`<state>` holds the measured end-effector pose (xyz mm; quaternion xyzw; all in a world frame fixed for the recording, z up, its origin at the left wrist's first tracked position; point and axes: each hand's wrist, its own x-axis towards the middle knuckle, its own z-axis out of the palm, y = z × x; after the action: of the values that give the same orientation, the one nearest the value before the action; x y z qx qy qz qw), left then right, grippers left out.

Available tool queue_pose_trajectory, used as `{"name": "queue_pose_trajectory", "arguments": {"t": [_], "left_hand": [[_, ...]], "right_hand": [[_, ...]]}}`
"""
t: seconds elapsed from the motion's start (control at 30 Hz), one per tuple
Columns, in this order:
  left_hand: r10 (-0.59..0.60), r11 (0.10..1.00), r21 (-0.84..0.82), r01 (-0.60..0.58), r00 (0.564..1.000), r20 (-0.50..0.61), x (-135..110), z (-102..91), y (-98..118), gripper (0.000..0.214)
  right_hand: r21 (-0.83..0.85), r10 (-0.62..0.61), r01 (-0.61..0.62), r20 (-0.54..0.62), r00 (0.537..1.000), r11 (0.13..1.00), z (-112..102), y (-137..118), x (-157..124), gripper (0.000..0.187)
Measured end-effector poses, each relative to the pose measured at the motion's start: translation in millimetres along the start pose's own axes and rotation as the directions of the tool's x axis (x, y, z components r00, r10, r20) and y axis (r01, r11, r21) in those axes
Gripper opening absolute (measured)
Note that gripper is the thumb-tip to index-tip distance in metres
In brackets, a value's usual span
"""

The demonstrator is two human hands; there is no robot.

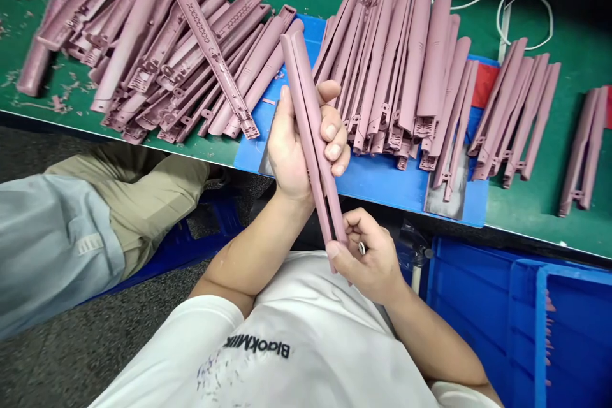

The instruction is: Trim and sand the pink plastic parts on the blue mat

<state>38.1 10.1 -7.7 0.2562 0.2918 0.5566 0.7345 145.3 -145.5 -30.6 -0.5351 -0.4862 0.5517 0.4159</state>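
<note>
Mauve plastic housing, long and narrow, two shells side by side with a dark seam between them, is up in both hands, out over the near edge of the blue mat. Left hand wraps it about mid-length, fingers curled tight round it and thumb running up its left side, so that's a firm grip. Right hand pinches the near end between thumb and fingers, with a little silver ring showing there; can't tell if it's a loose part or worn on a finger. Step in hand looks like holding the shells together and going over them, and I'd say that seam is what calls for attention now.

Big pile of similar parts sits far left on the green bench, another on the mat further right, blue crate near right, and a co-worker's khaki trousers near left.
</note>
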Motion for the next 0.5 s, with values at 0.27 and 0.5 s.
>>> {"name": "queue_pose_trajectory", "arguments": {"t": [0.27, 0.5], "left_hand": [[0.02, 0.999, 0.038, -0.017, 0.996, -0.089, -7.1, 1.3, -2.0, 0.051], [-0.052, 0.998, 0.022, 0.055, 0.991, -0.127, -0.7, -0.3, 0.5, 0.047]], "right_hand": [[-0.457, -0.298, 0.179, -0.203, 0.933, 0.872, -2.2, 1.4, -3.1, 0.028], [-0.305, -0.295, 0.257, -0.086, 0.952, 0.917, -3.7, -5.0, -4.3, 0.014]]}}
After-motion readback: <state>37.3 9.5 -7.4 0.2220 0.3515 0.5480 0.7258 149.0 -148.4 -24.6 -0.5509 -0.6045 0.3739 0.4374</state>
